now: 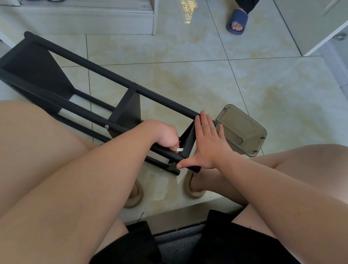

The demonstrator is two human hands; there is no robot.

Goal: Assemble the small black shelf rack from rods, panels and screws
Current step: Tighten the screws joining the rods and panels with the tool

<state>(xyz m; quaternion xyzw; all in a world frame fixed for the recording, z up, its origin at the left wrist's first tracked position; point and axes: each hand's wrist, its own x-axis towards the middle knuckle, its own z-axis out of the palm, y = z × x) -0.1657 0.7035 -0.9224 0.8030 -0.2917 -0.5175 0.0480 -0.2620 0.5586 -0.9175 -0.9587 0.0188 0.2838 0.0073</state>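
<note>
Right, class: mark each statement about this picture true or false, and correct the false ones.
1. The rack lies on its side on the tiled floor. True.
2. The right hand is curled round a rod. False: its fingers are straight and lie flat against the end panel.
3. The left hand pinches a small pale tool close to the near rod. True.
4. The grey see-through tray sits on the person's lap. False: it is on the floor, just beyond the right hand.
5. The slipper on the foot at the top of the picture is blue. True.
</note>
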